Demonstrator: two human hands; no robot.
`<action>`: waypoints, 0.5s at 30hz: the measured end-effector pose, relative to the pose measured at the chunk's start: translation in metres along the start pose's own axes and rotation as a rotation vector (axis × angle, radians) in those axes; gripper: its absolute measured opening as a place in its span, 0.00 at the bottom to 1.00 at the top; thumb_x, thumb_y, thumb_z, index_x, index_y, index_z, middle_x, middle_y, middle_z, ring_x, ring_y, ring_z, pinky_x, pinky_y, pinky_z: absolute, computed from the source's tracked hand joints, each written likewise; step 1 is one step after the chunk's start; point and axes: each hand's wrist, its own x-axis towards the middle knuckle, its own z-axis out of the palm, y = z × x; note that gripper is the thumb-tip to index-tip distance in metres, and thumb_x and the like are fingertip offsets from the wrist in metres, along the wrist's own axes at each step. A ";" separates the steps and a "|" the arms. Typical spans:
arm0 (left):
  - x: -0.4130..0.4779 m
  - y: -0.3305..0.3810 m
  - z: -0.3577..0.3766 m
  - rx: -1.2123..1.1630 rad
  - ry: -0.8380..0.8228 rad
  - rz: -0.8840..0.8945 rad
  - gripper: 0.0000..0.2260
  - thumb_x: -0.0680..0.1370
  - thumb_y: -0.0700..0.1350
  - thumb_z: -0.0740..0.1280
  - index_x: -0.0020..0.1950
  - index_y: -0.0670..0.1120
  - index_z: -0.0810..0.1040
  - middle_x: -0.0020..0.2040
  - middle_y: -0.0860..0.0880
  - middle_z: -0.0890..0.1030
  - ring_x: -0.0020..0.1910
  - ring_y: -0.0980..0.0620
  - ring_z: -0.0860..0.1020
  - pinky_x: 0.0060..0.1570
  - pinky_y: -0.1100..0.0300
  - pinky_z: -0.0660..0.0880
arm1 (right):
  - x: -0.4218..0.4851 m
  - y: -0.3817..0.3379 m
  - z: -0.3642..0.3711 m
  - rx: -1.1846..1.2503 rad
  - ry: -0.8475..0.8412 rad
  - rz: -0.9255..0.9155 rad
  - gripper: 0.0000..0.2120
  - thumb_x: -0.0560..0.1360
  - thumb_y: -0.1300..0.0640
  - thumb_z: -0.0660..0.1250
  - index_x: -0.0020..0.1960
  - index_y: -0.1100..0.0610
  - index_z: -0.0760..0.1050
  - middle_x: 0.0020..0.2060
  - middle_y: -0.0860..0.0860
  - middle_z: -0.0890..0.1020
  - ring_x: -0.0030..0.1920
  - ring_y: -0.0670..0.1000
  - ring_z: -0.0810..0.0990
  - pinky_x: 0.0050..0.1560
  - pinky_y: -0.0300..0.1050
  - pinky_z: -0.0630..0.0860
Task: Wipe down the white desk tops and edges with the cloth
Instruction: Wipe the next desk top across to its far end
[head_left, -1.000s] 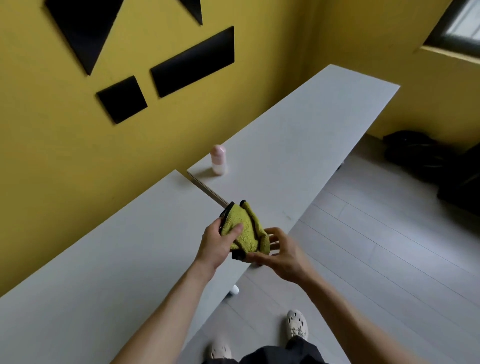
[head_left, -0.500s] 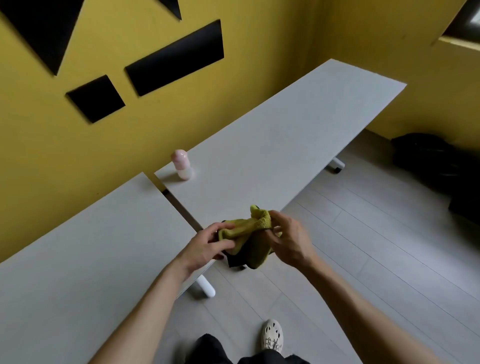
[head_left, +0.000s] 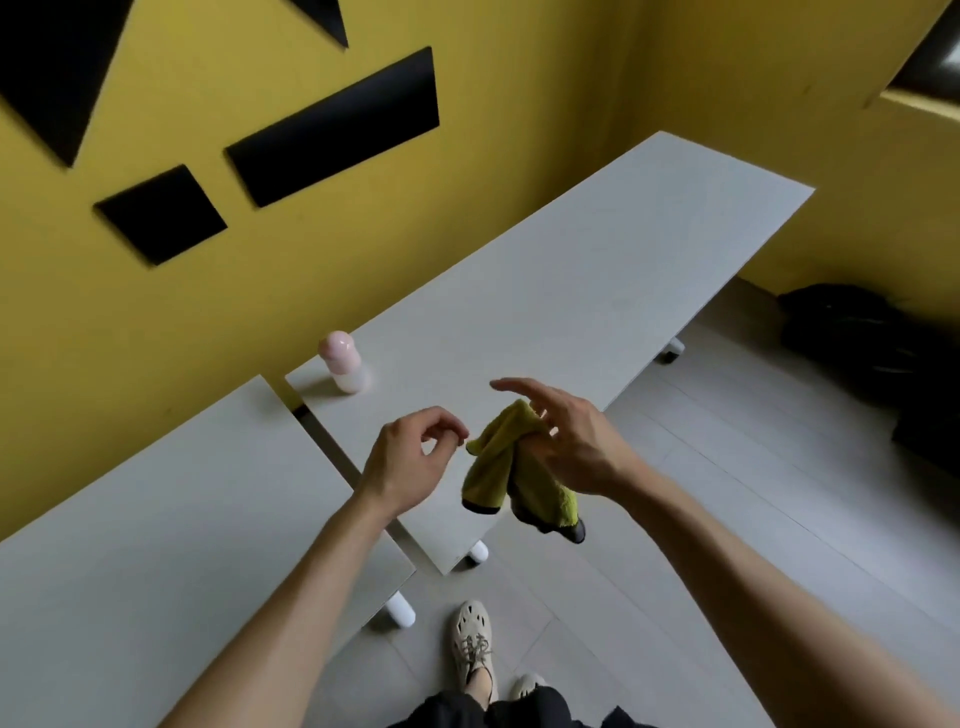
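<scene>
A person stands at the gap between two white desks set against a yellow wall (head_left: 322, 260), with an olive-green cloth (head_left: 489, 470) held in the air over the near corner of the far desk (head_left: 597, 270). The right hand (head_left: 582, 447) grips the cloth, its lower fingers curled round the gathered top and its forefinger stretched forward. The cloth hangs in two folds with dark trim along the bottom edges, clear of the desk top. The left hand (head_left: 410, 457) hovers just beside the cloth's upper corner with its fingers loosely curled and the thumb and forefinger tips close together. Whether they pinch the corner cannot be told. The only container in view is a small bottle (head_left: 345, 364) with a pink cap and a pale body. It stands upright on the far desk near the wall and the gap. Its contents cannot be made out, and it is too small and blurred for any lettering to be read. The near desk (head_left: 156, 530) runs off to the lower left, and black panels (head_left: 332, 127) are on the wall above. Half a second earlier both hands gripped the cloth, bunched tightly between them. It has since dropped open from the right hand, and the left hand has drawn back to its edge. The bottle has stayed in its spot on the desk.
</scene>
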 end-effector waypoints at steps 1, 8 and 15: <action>0.008 0.003 -0.006 -0.068 -0.049 0.015 0.03 0.84 0.48 0.72 0.58 0.54 0.84 0.52 0.59 0.87 0.57 0.57 0.84 0.62 0.56 0.82 | 0.008 -0.002 -0.006 -0.013 0.017 -0.005 0.32 0.78 0.63 0.69 0.74 0.34 0.72 0.62 0.44 0.82 0.53 0.49 0.81 0.52 0.49 0.81; 0.071 0.003 -0.027 0.010 -0.116 -0.034 0.10 0.80 0.40 0.70 0.44 0.54 0.83 0.38 0.57 0.84 0.41 0.56 0.82 0.43 0.56 0.76 | 0.059 -0.013 -0.049 -0.031 0.017 0.030 0.17 0.74 0.55 0.80 0.60 0.47 0.80 0.51 0.45 0.84 0.47 0.45 0.87 0.45 0.51 0.87; 0.116 0.008 -0.104 -0.236 -0.058 -0.057 0.07 0.77 0.43 0.81 0.51 0.48 0.87 0.43 0.52 0.87 0.43 0.52 0.84 0.53 0.45 0.82 | 0.097 0.023 -0.071 -0.345 0.156 -0.064 0.04 0.80 0.54 0.76 0.53 0.53 0.85 0.48 0.47 0.79 0.47 0.53 0.81 0.47 0.50 0.79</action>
